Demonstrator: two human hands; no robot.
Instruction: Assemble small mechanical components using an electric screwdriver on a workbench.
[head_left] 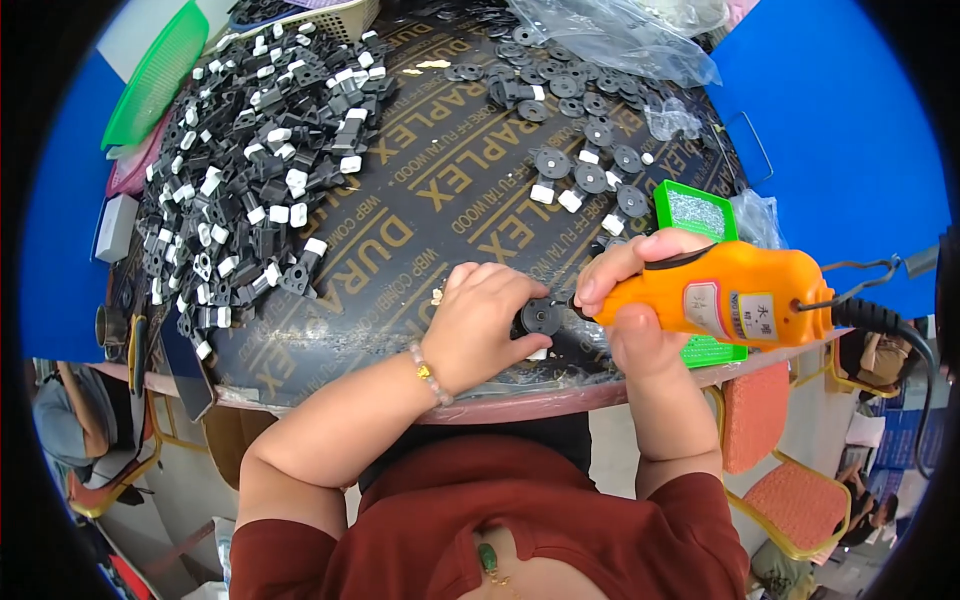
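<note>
Left fingers (522,287) pinching round black disc (541,317), right fingers (606,272) gripping smooth orange power tool (732,278)

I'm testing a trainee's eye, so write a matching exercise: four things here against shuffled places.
1. orange power tool
2. black disc nearest the tool
3. beaded bracelet
4. large heap of parts

A. around the left hand's wrist
B. on the table's left side
C. in the right hand
D. held by the left hand

Pairs: 1-C; 2-D; 3-A; 4-B
</note>
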